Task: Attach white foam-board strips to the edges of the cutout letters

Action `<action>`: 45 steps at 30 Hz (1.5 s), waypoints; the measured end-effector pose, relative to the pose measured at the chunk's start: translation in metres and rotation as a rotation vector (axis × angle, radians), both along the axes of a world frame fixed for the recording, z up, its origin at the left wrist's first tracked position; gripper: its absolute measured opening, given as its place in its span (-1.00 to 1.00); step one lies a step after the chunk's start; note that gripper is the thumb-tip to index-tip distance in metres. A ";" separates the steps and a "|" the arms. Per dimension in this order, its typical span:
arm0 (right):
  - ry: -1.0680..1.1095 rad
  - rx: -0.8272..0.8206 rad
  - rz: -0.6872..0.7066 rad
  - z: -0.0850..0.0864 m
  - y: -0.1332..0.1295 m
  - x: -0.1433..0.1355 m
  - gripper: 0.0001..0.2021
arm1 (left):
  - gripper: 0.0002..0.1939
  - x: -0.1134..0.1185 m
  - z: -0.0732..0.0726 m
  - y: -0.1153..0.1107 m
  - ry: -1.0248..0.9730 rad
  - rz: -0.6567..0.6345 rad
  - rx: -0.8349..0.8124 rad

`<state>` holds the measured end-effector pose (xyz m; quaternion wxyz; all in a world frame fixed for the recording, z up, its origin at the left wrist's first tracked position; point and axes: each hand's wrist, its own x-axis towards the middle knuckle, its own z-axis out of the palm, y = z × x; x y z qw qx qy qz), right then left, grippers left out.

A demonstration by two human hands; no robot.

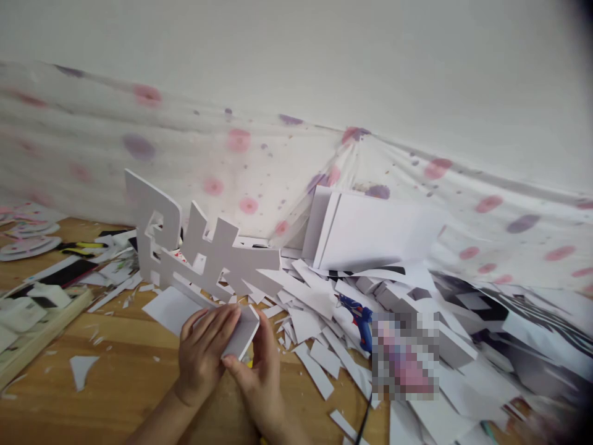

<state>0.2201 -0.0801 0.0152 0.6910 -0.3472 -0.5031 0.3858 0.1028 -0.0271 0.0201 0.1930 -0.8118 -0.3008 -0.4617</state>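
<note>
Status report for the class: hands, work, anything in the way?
Left hand, right hand: both holding white piece. White scraps close on right. Blue glue gun among them.

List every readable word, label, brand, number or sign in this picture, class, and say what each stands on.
No printed text can be read.
Blue pistol-shaped glue gun: any marking is too small and blurred.
Upright white cut-out board with notches: perhaps a letter or character shape, but I cannot tell which.
Small white board piece in the left hand and right hand: no lettering visible.
</note>
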 end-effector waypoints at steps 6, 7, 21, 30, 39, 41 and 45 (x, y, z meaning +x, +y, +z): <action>0.324 -0.141 -0.010 0.011 0.020 0.014 -0.53 | -0.39 0.010 0.018 0.002 0.132 0.001 -0.167; 0.392 -0.180 -0.011 0.012 0.024 0.019 -0.57 | -0.37 0.008 0.021 0.000 0.132 -0.007 -0.180; 0.809 -0.420 0.117 0.018 0.042 0.055 -0.59 | -0.41 -0.013 0.032 0.003 -1.493 -0.325 -1.299; 0.620 -0.349 0.144 0.010 0.032 0.041 -0.65 | -0.62 -0.004 0.061 -0.010 -1.634 -0.429 -1.461; 0.598 -0.233 0.194 0.005 0.025 0.030 -0.64 | -0.60 -0.012 0.059 -0.005 -1.639 -0.263 -1.275; 0.594 -0.226 0.210 0.005 0.023 0.032 -0.65 | -0.59 -0.011 0.061 -0.005 -1.621 -0.261 -1.278; 0.558 -0.247 0.187 0.004 0.021 0.034 -0.66 | -0.58 -0.006 0.059 -0.004 -1.651 -0.207 -1.235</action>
